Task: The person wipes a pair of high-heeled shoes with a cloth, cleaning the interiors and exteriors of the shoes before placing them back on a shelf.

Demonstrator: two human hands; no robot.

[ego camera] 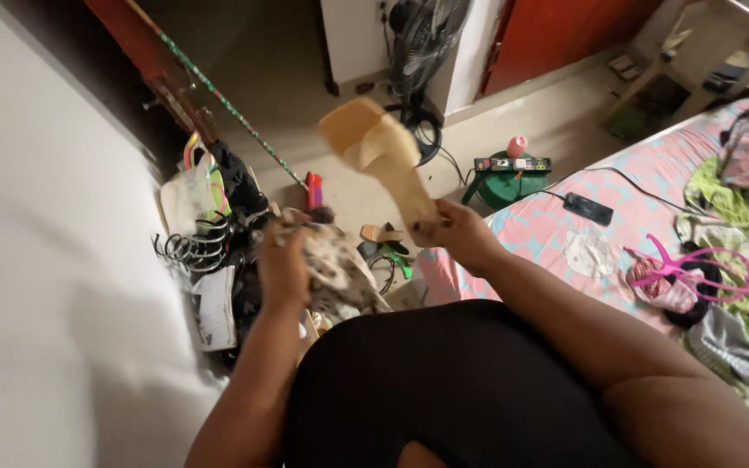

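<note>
A pale beige, soft fabric piece with a rounded padded end (381,156) was held up in the right hand (459,232), its near, narrow end pinched between the closed fingers. From that grip the long axis ran up and to the far left, so that the wide rounded end hung in the air above the floor, well apart from the left hand (283,264). The right hand was the nearer one to it; the left was lower and to the left. The cloth looked smooth, limp and slightly blurred, with a fold along its length. The left hand was clenched on a crumpled cream cloth with dark patterning (333,264), held over the black-clad lap (452,381). On the floor beyond lay tan sandals (383,233), a coil of black hangers (191,247) and a green round stool (503,182) bearing a power strip. To the right, a pink patterned bedsheet (556,230) carried a dark phone (588,208) and pink plastic hangers (691,264).
</note>
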